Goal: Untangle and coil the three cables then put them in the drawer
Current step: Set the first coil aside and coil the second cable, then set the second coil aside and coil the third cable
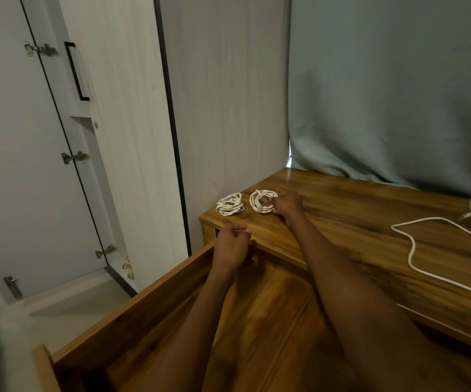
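Note:
Two coiled white cables lie at the far left corner of the wooden desk top (pixel 355 210): one coil (pixel 230 204) at the edge, a second coil (pixel 261 201) beside it. My right hand (pixel 286 204) has its fingers on the right side of the second coil. A third white cable (pixel 437 239) lies loose and uncoiled across the right of the desk. My left hand (pixel 232 244) hovers with curled fingers at the desk's front edge, above the open wooden drawer (pixel 132 312), holding nothing that I can see.
A grey wardrobe panel (pixel 223 108) rises just behind the coils, with an open wardrobe door (pixel 67 137) to the left. A grey-green curtain (pixel 392 94) hangs behind the desk at the right. The drawer's left wall (pixel 132 312) runs under my left arm.

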Tool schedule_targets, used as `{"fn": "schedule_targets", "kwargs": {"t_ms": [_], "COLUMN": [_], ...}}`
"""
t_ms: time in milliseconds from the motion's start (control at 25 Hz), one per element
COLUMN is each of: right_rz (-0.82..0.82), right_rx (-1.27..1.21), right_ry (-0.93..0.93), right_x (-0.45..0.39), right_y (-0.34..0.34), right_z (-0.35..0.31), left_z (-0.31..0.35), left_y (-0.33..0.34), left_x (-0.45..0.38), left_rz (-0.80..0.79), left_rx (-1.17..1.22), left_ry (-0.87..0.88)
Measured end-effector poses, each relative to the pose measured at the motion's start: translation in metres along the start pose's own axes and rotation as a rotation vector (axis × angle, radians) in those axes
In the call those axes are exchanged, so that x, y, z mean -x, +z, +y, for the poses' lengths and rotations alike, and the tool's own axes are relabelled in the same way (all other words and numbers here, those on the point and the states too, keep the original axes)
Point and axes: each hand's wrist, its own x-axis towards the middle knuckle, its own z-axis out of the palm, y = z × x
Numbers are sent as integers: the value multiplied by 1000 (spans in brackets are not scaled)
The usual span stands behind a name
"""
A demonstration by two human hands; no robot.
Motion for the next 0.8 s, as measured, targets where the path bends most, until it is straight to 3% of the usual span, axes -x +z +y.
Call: {"fn": "schedule_targets", "kwargs": {"t_ms": [160,400,640,800], "right_rz": [-54,-76,-223,-201], "right_rx": [-64,-78,-56,-13], "right_ry": [-19,-122,-223,-240], "right_x": [-40,-11,-15,-12], "right_y": [27,30,30,22], "right_z": [10,-14,-8,8], "left_z": [-3,-1,-1,1], "left_y": [1,8,13,13], "left_x": [-2,-5,-6,-6], "left_rz": [27,21,17,10], "left_rx": [10,-21,14,-5], "left_ry": [12,59,61,89]}}
